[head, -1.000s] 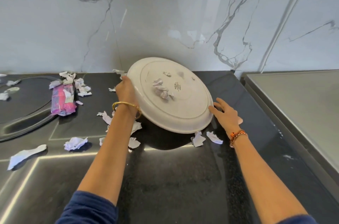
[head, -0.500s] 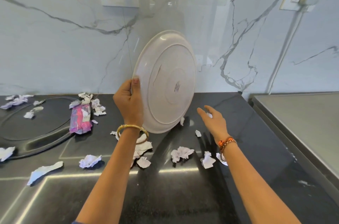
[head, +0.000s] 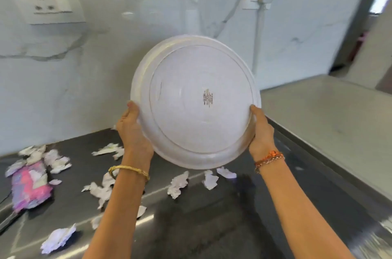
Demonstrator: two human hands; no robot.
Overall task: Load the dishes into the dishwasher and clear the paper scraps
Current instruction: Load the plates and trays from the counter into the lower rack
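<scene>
head view: the plate point(head: 195, 102) is lifted clear of the dark counter point(head: 212, 227), upright on edge, its underside facing the camera; the left hand point(head: 132, 131) grasps the lower left rim and the right hand point(head: 259, 131) the lower right, so it sits between them, equally near both; paper scraps point(head: 178, 184) lie on the counter below it; no dishwasher is in sight, so the carry likely needs a turn away.

Head cam, fwd-down, close over counter point(head: 212, 227).
</scene>
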